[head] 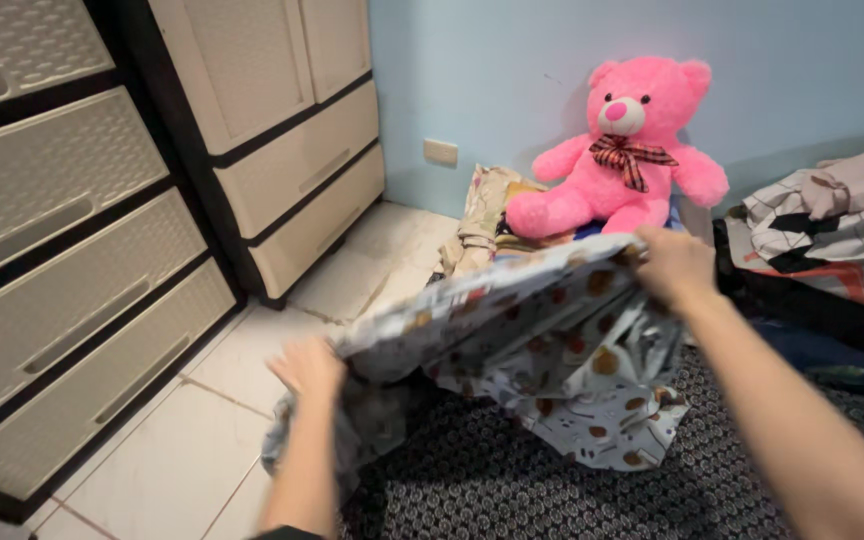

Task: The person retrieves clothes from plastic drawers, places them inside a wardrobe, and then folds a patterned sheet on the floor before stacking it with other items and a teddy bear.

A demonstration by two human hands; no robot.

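Observation:
A light blue patterned cloth [542, 340] with brown and red spots is stretched between both my hands above a dark patterned mat [512, 490]. My left hand [309, 368] grips its lower left edge, blurred by motion. My right hand [674, 265] grips the upper right corner, held higher. The rest of the cloth hangs down in folds and touches the mat.
A pink teddy bear [620, 150] with a plaid bow sits on folded fabrics [482, 225] against the blue wall. Cream plastic drawer units [72, 260] stand at left, a second unit [292, 140] behind. Crumpled clothes [832, 230] lie at right. White floor tiles [182, 450] show at lower left.

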